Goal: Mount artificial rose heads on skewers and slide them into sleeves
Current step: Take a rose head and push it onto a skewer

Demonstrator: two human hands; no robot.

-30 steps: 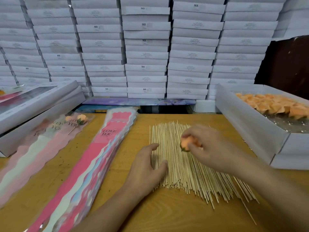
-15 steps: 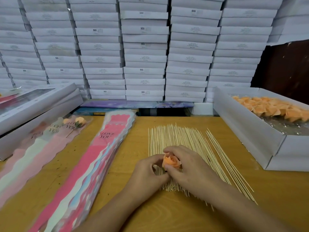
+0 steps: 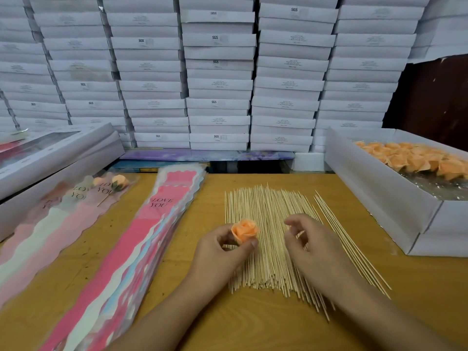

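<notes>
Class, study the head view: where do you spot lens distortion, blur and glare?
Head view: the box stacks bow outward, a wide-angle effect; the sleeves smear toward the lower-left edge; the plastic in the rose box glints; the rose in the left hand is sharp.

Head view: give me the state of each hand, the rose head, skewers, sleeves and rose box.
Left hand: pinches rose head.
Rose head: unmounted, bloom up.
Right hand: fingers curled over the skewers; grip unclear.
Skewers: loose pile on table.
Sleeves: stacked flat.
Rose box: open, partly filled.
</notes>
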